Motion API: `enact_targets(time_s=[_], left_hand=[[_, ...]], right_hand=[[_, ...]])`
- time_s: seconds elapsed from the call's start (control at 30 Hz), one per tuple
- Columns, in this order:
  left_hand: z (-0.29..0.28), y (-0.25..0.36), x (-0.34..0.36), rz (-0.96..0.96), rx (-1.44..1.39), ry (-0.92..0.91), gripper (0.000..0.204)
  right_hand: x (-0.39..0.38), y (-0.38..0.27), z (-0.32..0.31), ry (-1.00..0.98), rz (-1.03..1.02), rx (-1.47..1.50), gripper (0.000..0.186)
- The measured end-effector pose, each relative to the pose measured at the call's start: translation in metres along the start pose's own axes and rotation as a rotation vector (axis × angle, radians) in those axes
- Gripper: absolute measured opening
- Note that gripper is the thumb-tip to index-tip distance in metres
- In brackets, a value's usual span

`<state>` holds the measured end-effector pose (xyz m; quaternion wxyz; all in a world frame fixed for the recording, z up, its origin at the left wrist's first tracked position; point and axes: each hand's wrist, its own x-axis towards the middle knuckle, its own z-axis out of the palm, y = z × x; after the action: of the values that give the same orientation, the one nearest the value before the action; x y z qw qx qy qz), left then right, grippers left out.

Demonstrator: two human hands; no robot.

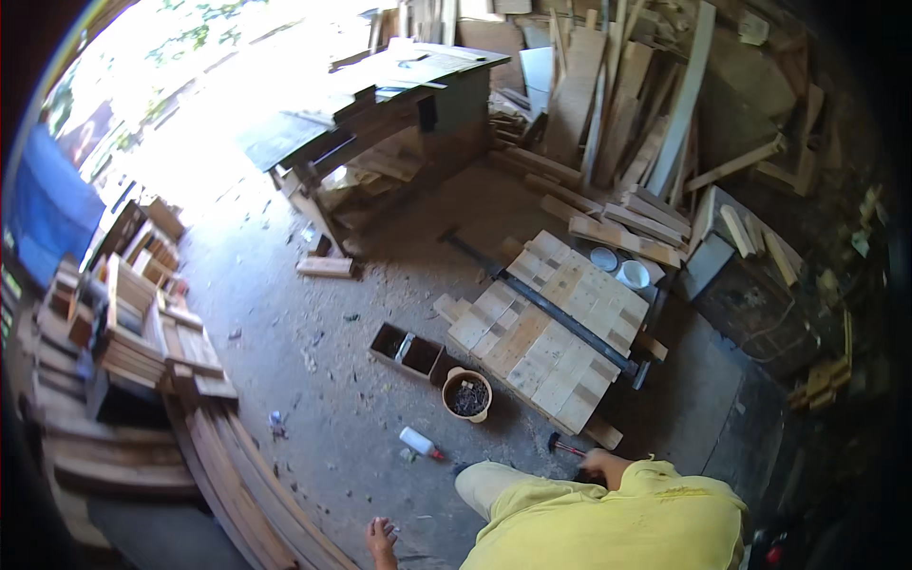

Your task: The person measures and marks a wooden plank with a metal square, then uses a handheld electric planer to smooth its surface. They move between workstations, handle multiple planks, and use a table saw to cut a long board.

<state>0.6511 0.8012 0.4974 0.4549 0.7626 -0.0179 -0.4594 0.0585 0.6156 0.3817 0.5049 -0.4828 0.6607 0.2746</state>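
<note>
My right hand (597,464) is closed around the handle of a hammer (570,448). The hammer has a dark head and a reddish handle, and its head points left beside the near end of a wooden panel (532,332). Pale and brown blocks make up this panel, and a long dark bar clamp (560,318) lies across it. At the lower edge, my left hand (382,541) is off to the left with its fingers loosely bent and apart; nothing clear shows in it.
Left of the panel are a divided wooden box (407,353), a tan pot (467,394) of small dark bits and a white bottle (418,442). Long boards (233,475) line the left. A workbench (456,104) stands behind; leaning planks (617,104) and two white tubs (632,275) are farther right.
</note>
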Motion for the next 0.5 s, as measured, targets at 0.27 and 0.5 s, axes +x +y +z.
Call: enact_targets(time_s=[0.27, 0.5], left_hand=[[-0.088, 0.1, 0.153, -0.161, 0.558, -0.079, 0.047], [-0.113, 0.281, 0.265, -0.105, 0.511, -0.168, 0.048]], right_hand=[[-0.128, -0.418, -0.15, 0.229, -0.912, 0.398, 0.036], [-0.09, -0.588, -0.188, 0.282, -0.774, 0.804, 0.037]])
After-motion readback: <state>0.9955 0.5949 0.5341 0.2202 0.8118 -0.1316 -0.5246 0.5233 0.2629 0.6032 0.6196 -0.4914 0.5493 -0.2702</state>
